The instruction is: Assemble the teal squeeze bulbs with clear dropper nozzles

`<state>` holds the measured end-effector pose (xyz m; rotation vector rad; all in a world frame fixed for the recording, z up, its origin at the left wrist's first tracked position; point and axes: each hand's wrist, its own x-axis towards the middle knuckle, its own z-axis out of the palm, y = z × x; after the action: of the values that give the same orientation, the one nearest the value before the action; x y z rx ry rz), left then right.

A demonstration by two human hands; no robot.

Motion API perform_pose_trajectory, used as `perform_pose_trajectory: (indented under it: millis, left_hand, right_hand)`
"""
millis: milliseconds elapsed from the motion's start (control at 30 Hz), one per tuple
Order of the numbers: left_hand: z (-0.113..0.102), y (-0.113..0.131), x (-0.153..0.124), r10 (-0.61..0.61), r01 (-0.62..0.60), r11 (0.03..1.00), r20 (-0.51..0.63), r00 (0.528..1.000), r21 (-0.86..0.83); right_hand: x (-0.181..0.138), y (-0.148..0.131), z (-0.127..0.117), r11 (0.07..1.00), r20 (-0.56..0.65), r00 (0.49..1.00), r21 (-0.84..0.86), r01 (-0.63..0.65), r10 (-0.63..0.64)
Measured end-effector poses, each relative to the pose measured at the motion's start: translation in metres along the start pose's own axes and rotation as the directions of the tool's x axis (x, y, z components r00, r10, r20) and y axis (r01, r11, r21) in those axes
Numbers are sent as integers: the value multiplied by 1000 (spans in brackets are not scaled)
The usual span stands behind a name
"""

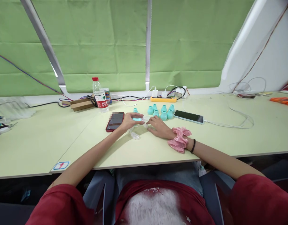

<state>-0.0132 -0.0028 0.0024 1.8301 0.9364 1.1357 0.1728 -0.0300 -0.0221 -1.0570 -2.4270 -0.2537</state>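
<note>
My left hand (pixel 131 122) is closed around a slim teal piece with a whitish, clear tip (pixel 137 119), held level just above the table. My right hand (pixel 160 127) is close by on the right, its fingers bent and fingertips together at a small whitish bit (pixel 146 125) too small to name. On the table below the hands lies a crumpled clear plastic piece (pixel 135 135). Several teal rubber bulbs with open necks (pixel 163 115) stand grouped behind my right hand. One more teal bulb (pixel 135 110) shows behind my left hand, partly hidden by it.
A red-cased phone (pixel 115 121) lies left of my left hand; another phone (pixel 189 117), cabled, lies to the right. Behind stand a water bottle (pixel 101 97), a can (pixel 107 96), a cardboard box (pixel 82 104) and a yellow power strip (pixel 163 99) with chargers.
</note>
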Motion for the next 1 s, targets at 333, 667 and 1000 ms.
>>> perform_pose_trajectory:
  millis: [333, 667, 1000]
  left_hand:
    - [0, 5, -3, -66, 66, 998, 4, 998, 0]
    - [1, 6, -4, -92, 92, 996, 3, 996, 2]
    - [4, 11, -7, -72, 70, 996, 29, 997, 54]
  right_hand:
    - [2, -4, 3, 920, -131, 987, 390, -36, 94]
    - [4, 8, -21, 370, -66, 898, 922, -112, 435]
    - [2, 6, -24, 353, 38, 917, 916, -192, 398]
